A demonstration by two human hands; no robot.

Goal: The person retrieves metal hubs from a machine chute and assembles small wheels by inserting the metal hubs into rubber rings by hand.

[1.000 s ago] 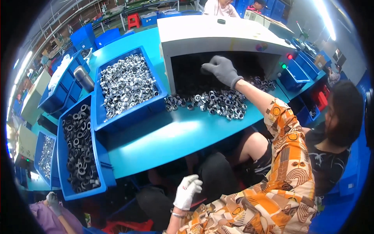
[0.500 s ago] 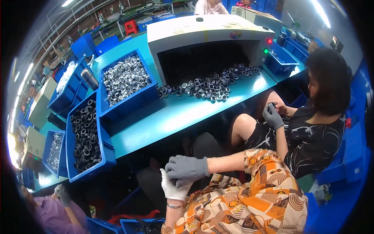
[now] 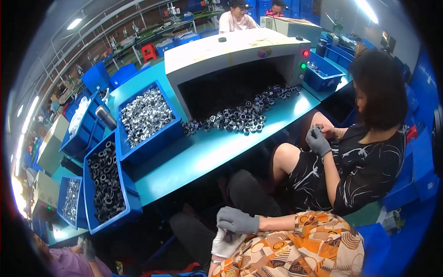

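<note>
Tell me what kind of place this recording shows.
Most likely a factory sorting or inspection line: blue bins full of small metal rings, more rings spilled on a long teal workbench by a hooded machine with indicator lights, and gloved workers seated alongside.

Counts: 2 gloved hands of wearer, grey-gloved right hand (image 3: 237, 220) + white-gloved left hand (image 3: 226, 244). 1 co-worker's grey glove (image 3: 318, 141). Approx 5 blue plastic bins on the teal bench: 1 w/ shiny silver rings (image 3: 145, 113), 1 w/ dark metal rings (image 3: 105, 182). 1 loose pile of rings (image 3: 240, 115). 1 white tunnel machine (image 3: 230, 48), 2 indicator lamps, red + green
</note>
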